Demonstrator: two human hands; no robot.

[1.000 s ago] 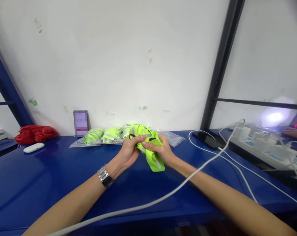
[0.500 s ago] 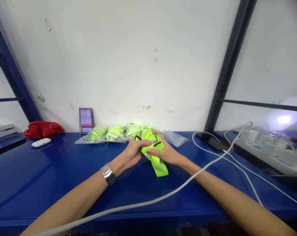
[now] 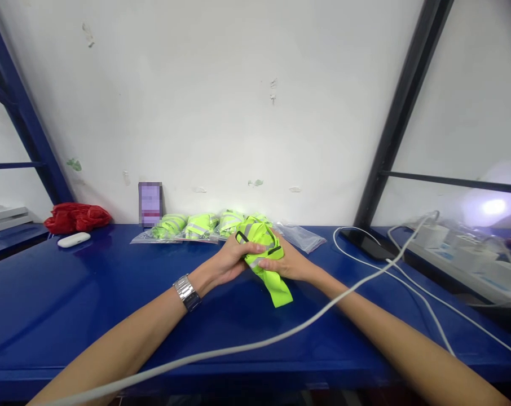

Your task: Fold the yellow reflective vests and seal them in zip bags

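Observation:
Between both hands is a bundled neon-yellow reflective strap (image 3: pixel 280 290) with grey stripes and black buckle pieces; one loose end hangs down toward me. My left hand (image 3: pixel 230 259), with a metal watch at the wrist, is closed on the bundle's left side, thumb across its front. From the right, my right hand (image 3: pixel 291 261) grips the same bundle, its thumb pressed on the lower front. The fingers behind the bundle are hidden. Just beyond lie several similar neon bundles (image 3: pixel 201 224) in clear plastic bags, and a flat clear bag (image 3: pixel 304 237) lies to the right.
A white cable (image 3: pixel 247 351) crosses in front of my forearms. On the blue table (image 3: pixel 90 304) are a red plastic bag (image 3: pixel 78 217), a white earbud case (image 3: pixel 74 239) and a dark phone (image 3: pixel 363 243). Another phone (image 3: pixel 150 204) leans on the wall. White chargers (image 3: pixel 433 234) stand at right.
The view has shifted slightly. Both hands still hold the strap bundle, which has turned a little, and its loose end has swung slightly to the right.

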